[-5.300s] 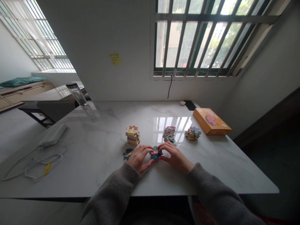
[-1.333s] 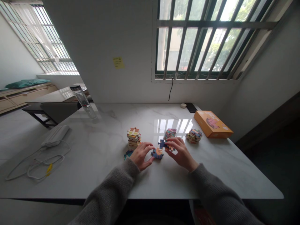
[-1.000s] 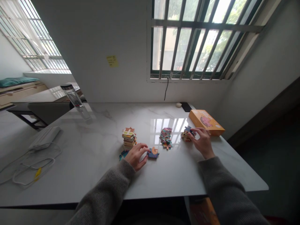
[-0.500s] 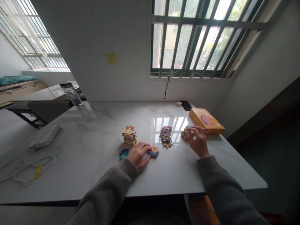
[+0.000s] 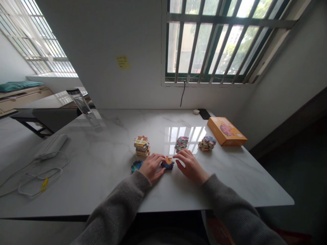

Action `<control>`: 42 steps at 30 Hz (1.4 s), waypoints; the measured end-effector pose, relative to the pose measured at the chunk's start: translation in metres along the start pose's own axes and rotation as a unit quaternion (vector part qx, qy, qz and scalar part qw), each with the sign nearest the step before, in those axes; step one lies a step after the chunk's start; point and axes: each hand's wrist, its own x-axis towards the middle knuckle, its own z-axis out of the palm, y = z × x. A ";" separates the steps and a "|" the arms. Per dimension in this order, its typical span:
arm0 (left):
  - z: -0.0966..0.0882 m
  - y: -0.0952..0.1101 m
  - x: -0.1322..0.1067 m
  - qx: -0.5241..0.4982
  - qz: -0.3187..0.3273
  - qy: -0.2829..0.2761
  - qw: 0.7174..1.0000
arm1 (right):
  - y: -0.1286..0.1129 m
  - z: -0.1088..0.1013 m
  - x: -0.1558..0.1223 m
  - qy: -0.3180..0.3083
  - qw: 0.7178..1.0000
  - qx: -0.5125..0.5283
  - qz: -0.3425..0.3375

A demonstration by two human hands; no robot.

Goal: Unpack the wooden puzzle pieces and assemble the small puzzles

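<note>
My left hand (image 5: 152,166) rests on the table, thumb and fingers curled against the left side of a small pile of jigsaw puzzle pieces (image 5: 167,165), dark blue with an orange one on top. From the right, my right hand (image 5: 190,166) reaches to the same pile; its thumb and fingers are apart, fingertips close to the pieces, and nothing shows between them. Blue-green puzzle pieces (image 5: 137,165) lie left of my left hand, partly hidden by it. Behind the hands stand a tall stack (image 5: 142,147), a middle stack (image 5: 181,143) and a right stack (image 5: 207,144) of puzzle pieces.
An orange box (image 5: 227,132) lies at the table's right edge. Behind it are a black phone (image 5: 204,114) and a small white case (image 5: 196,112). A clear bottle (image 5: 80,102) stands far left. A white device (image 5: 52,147) with a looped cable (image 5: 38,177) occupies the left side.
My right hand has moved left and nearer, from the right stack to the small pile by my left hand. The right stack is now uncovered. My left hand stays in place.
</note>
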 end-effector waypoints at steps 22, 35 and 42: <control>-0.069 -0.075 -0.099 0.005 -0.144 0.042 0.989 | 0.005 0.005 -0.004 -0.021 0.998 0.059 0.022; -0.065 -0.075 -0.100 0.019 -0.138 0.019 0.990 | -0.003 0.011 -0.005 -0.085 0.995 0.043 0.011; -0.067 -0.063 -0.096 0.010 -0.135 0.044 0.990 | -0.003 0.010 -0.003 -0.107 0.994 0.029 0.009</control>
